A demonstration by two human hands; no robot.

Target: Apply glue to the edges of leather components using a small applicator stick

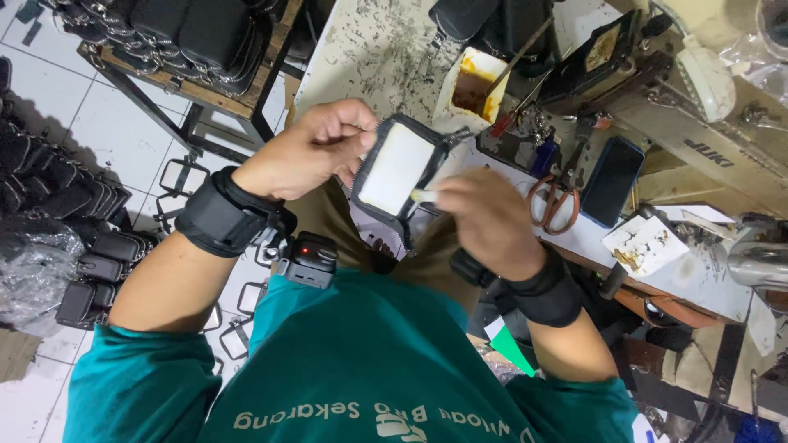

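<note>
While the pouch (400,171) sits above the person's lap, between both hands, its white inner panel faces the camera inside a dark zipped border. It is tilted, its upper end toward the worktable (369,49) and its lower end toward the body.

At the pouch's upper left edge, the left hand (316,148) has its fingers curled tight, pinching the border; the thumb lies against the zip. At the pouch's lower right edge, the right hand (484,220) is blurred, its fingers bent round a small pale stick (423,195) whose tip touches the white panel. Whether the right hand also grips the pouch itself I cannot tell. Both wrists wear black bands, and a small black device (305,258) with a red light sits just below the pouch, against the green shirt.

Just beyond the pouch on the worktable stands a white glue tub (472,86), stained brown, with a brush handle in it. Right of the pouch lie orange-handled scissors (552,201) and, past them, a dark phone (611,180). Farther right is a scrap of white paper (645,244) with brown smears, and above that a cream sewing machine (698,123).

Left of the pouch, well apart, a wooden rack (197,74) carries rows of black bags. More black bags (90,271) are stacked on the tiled floor below it.
</note>
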